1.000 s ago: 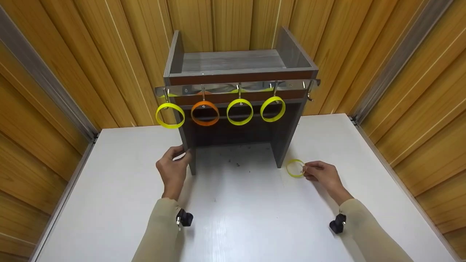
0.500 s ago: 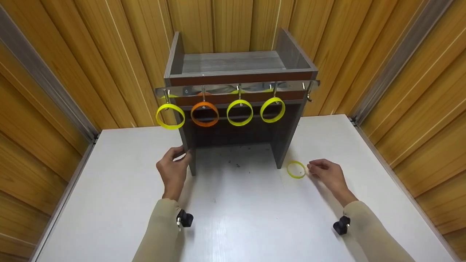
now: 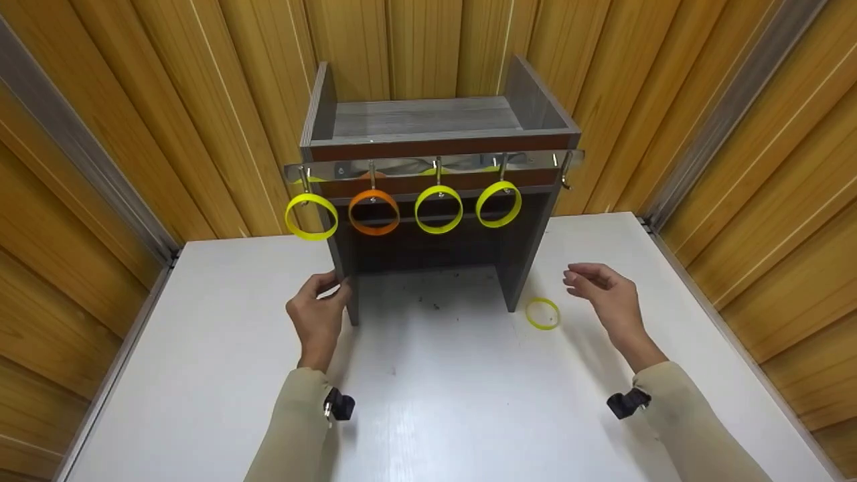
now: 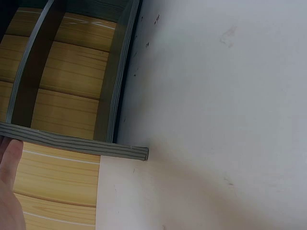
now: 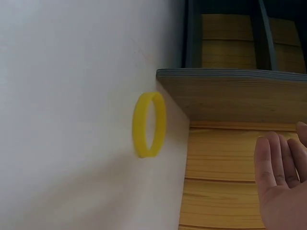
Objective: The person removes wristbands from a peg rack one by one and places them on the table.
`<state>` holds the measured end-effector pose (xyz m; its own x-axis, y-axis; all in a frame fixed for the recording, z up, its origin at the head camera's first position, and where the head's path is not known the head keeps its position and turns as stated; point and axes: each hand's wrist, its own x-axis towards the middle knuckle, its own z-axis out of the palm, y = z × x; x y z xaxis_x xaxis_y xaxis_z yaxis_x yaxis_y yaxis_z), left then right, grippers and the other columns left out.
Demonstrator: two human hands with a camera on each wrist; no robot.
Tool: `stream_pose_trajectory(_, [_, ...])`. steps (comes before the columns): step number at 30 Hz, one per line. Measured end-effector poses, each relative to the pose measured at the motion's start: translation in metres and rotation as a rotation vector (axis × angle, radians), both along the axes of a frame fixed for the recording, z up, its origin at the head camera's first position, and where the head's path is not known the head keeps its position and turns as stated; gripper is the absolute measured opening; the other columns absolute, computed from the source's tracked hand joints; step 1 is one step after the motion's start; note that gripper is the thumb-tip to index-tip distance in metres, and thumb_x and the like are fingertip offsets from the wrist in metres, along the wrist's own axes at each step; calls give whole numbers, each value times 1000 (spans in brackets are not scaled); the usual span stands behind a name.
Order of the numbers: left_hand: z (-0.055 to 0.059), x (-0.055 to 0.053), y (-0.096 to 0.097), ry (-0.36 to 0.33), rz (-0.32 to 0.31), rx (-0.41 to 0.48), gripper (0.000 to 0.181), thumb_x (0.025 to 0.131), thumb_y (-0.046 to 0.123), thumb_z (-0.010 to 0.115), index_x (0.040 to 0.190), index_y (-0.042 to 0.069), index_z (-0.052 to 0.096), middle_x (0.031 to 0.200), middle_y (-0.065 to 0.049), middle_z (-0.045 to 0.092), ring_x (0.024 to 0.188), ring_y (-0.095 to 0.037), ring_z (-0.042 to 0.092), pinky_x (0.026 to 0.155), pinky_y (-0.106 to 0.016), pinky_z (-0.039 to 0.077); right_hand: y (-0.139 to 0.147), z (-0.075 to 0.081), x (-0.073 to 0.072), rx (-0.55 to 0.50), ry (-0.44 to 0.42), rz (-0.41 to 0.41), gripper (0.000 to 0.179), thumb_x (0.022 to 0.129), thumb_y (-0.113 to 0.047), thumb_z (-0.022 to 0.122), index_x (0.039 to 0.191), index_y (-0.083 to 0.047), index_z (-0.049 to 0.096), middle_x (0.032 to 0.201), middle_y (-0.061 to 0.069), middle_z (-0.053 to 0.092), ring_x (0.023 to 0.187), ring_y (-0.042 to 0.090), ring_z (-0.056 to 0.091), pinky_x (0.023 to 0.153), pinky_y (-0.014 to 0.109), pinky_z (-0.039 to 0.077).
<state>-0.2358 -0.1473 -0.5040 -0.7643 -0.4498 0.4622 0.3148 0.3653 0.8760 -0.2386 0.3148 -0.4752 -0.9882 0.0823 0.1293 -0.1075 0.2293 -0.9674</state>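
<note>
In the head view, my left hand (image 3: 317, 318) touches the outer face of the left side panel (image 3: 348, 294) of a grey wooden shelf. The left wrist view shows its thumb (image 4: 12, 155) against that panel. My right hand (image 3: 606, 298) is raised to the right of the shelf, its fingers relaxed and holding nothing. Below and left of it, a thin yellow ring (image 3: 529, 314) lies on the white table by the foot of the right panel. Along the shelf's metal hook rail (image 3: 408, 166) hang an orange ring (image 3: 355, 221) and several yellow rings.
The rail's rightmost hook (image 3: 566, 175) carries no ring. Wood-patterned walls (image 3: 428, 47) enclose the white table (image 3: 442, 415) at the back and both sides. Small dark specks lie on the table under the shelf.
My right hand has let go of the yellow ring, left it on the table, and moved up and right away from it. The left hand stays at the panel.
</note>
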Motion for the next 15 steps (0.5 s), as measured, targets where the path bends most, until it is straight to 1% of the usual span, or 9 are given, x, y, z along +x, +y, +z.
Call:
stream_pose_trajectory(3, [-1,0,0,10,-11,23,18,82,-10,82,98,-3,78,97,-13,79,93,-26,77,74,-20,64,-8,12,2,-27,34,7,40,104,-19,72,132,7,65,116,2,77,104,14,75,95,32,62])
stream_pose_trajectory(5, [-1,0,0,8,-8,22,18,82,-10,82,99,-3,78,97,-13,79,92,-26,77,74,-20,64,-13,20,4,-37,52,17,41,104,-20,72,133,7,65,117,2,77,106,15,75,96,31,61])
stream_pose_trajectory(9, [-2,0,0,-1,-2,21,19,82,-10,82,99,-3,78,97,-13,79,92,-26,77,74,-19,64,-23,35,5,-67,102,33,43,103,-20,74,134,8,65,120,5,77,109,16,74,96,31,61])
stream_pose_trajectory(15, [-1,1,0,-8,-6,31,18,83,-9,82,100,-3,78,98,-13,79,93,-25,77,75,-19,64,-37,51,5,-112,179,56,43,101,-19,77,131,10,66,121,10,76,108,17,74,96,33,61])
